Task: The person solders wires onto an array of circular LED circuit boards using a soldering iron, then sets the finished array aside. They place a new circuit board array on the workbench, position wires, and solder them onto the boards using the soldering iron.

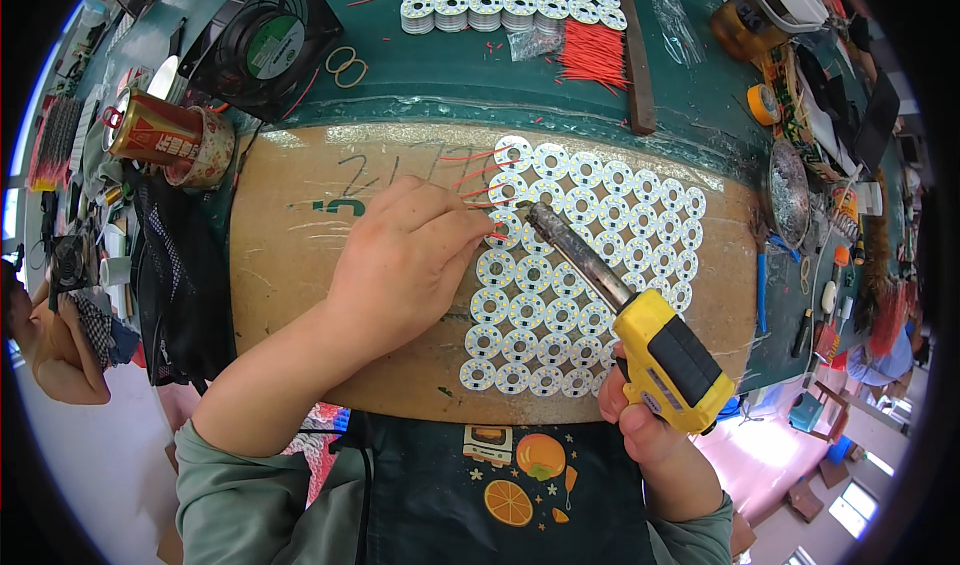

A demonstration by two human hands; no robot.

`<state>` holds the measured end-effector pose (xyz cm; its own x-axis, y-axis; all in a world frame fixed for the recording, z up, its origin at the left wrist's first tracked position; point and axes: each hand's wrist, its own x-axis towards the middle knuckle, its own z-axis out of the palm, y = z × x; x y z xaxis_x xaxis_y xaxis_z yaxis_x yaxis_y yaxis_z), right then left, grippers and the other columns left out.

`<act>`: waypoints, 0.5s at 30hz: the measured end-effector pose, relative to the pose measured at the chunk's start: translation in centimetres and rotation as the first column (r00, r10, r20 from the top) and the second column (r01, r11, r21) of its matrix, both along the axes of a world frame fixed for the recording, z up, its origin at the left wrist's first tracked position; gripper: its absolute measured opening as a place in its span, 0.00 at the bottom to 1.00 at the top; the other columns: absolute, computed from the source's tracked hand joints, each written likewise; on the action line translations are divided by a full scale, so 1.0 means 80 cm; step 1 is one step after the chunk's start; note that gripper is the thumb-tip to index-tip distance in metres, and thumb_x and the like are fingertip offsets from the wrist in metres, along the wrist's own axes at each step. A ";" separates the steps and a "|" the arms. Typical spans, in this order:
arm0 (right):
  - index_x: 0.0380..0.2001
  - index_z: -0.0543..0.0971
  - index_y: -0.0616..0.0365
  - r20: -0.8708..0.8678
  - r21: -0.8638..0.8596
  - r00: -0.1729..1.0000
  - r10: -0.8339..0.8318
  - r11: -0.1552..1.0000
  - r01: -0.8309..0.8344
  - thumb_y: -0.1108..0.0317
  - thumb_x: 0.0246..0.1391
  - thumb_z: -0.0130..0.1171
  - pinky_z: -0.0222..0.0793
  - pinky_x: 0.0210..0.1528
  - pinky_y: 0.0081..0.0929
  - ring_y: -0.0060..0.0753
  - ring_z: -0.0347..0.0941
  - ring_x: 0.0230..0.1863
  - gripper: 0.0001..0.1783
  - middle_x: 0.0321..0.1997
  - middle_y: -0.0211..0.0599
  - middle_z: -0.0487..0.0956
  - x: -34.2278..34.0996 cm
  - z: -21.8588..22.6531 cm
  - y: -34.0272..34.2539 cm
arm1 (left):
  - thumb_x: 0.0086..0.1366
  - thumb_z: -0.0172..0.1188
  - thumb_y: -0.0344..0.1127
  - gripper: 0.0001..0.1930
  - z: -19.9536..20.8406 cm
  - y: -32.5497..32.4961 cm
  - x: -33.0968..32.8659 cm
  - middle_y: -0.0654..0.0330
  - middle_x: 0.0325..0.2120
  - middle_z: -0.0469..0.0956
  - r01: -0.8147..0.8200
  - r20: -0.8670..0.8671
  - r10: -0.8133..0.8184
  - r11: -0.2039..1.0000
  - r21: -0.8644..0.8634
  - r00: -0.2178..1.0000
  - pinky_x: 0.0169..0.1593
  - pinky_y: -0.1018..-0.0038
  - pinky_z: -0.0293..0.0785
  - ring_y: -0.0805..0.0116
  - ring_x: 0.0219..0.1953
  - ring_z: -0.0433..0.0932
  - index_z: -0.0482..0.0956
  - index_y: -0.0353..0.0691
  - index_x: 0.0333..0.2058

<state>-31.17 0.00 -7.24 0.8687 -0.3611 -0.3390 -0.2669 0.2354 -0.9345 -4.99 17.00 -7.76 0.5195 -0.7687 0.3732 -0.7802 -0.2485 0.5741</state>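
Observation:
Rows of round white LED circuit boards [553, 239], each with a hole in the middle, lie on a brown board [290, 235]. My right hand [640, 423] is wrapped round the handle of a yellow and black soldering gun [676, 363]. Its dark tip points up and left, close to the boards in the left column. My left hand [412, 252] is pinched shut on a short red wire [496, 235], whose end shows at a board in that column. Above it, several red wires [470, 177] stick out leftward from the top boards of the column.
Stacked round boards [490, 10] stand at the back beside a pile of red wires [594, 55] and a dark metal bar [638, 75]. A black fan [262, 45] and a red can [155, 130] are at left. A metal bowl [788, 195] and yellow tape [763, 105] lie right.

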 end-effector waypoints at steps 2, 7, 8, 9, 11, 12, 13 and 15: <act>0.57 0.71 0.61 0.054 -0.074 0.994 0.091 0.993 -0.087 0.57 0.52 0.68 0.63 0.28 0.24 0.23 0.66 0.26 0.33 0.27 0.27 0.71 0.004 0.005 -0.007 | 0.54 0.67 0.24 0.09 -0.005 0.000 0.001 0.58 0.31 0.80 -0.002 0.011 0.002 1.000 -0.010 1.000 0.40 0.65 0.74 0.56 0.36 0.77 0.84 0.40 0.35; 0.55 0.73 0.61 0.070 -0.125 0.983 0.168 0.979 -0.158 0.64 0.57 0.62 0.65 0.32 0.27 0.25 0.69 0.29 0.24 0.31 0.27 0.74 -0.005 -0.002 -0.010 | 0.52 0.68 0.23 0.09 -0.003 -0.003 0.001 0.58 0.31 0.79 0.019 0.045 -0.018 1.000 -0.006 0.999 0.40 0.65 0.74 0.56 0.35 0.77 0.83 0.39 0.34; 0.56 0.73 0.61 0.068 -0.096 0.986 0.155 0.984 -0.148 0.64 0.56 0.62 0.65 0.32 0.27 0.25 0.70 0.29 0.25 0.31 0.28 0.74 -0.004 -0.001 -0.009 | 0.52 0.68 0.23 0.09 -0.003 -0.003 0.001 0.58 0.31 0.79 0.017 0.044 -0.017 1.000 -0.005 0.999 0.40 0.65 0.74 0.56 0.35 0.77 0.83 0.39 0.34; 0.56 0.73 0.62 0.066 -0.066 0.988 0.141 0.988 -0.137 0.65 0.56 0.62 0.65 0.32 0.28 0.26 0.70 0.29 0.25 0.32 0.28 0.74 -0.003 -0.001 -0.007 | 0.51 0.68 0.23 0.09 -0.004 -0.003 0.000 0.58 0.30 0.79 0.013 0.053 -0.013 1.000 -0.015 0.999 0.39 0.65 0.74 0.56 0.35 0.77 0.83 0.38 0.34; 0.56 0.71 0.63 0.024 -0.057 0.996 0.087 0.995 -0.086 0.58 0.52 0.67 0.63 0.28 0.25 0.24 0.66 0.26 0.31 0.28 0.28 0.71 -0.001 -0.003 0.000 | 0.50 0.68 0.23 0.10 -0.005 -0.002 0.000 0.57 0.30 0.79 0.009 0.060 -0.007 1.000 -0.024 0.998 0.39 0.64 0.74 0.56 0.35 0.77 0.83 0.38 0.33; 0.56 0.69 0.64 -0.016 -0.051 0.999 0.031 0.998 -0.032 0.52 0.49 0.72 0.60 0.24 0.22 0.21 0.63 0.22 0.38 0.24 0.28 0.69 -0.001 -0.004 0.002 | 0.51 0.68 0.23 0.09 -0.005 -0.002 0.000 0.57 0.29 0.79 0.011 0.062 -0.009 1.000 -0.026 0.998 0.39 0.64 0.74 0.56 0.34 0.77 0.83 0.38 0.33; 0.56 0.69 0.64 -0.018 -0.051 0.999 0.032 0.998 -0.033 0.52 0.49 0.72 0.60 0.24 0.22 0.21 0.63 0.22 0.38 0.24 0.28 0.69 -0.003 -0.005 0.002 | 0.51 0.68 0.23 0.09 -0.005 -0.003 0.000 0.57 0.29 0.78 0.013 0.063 -0.011 1.000 -0.029 0.998 0.39 0.64 0.74 0.56 0.34 0.77 0.83 0.37 0.33; 0.54 0.70 0.63 -0.068 -0.036 0.995 0.070 0.997 -0.073 0.52 0.48 0.72 0.60 0.25 0.22 0.22 0.63 0.24 0.37 0.24 0.27 0.68 -0.006 -0.005 -0.002 | 0.51 0.67 0.23 0.09 -0.005 -0.002 0.000 0.57 0.29 0.78 0.013 0.064 -0.011 0.999 -0.030 0.998 0.39 0.64 0.74 0.56 0.34 0.77 0.82 0.37 0.33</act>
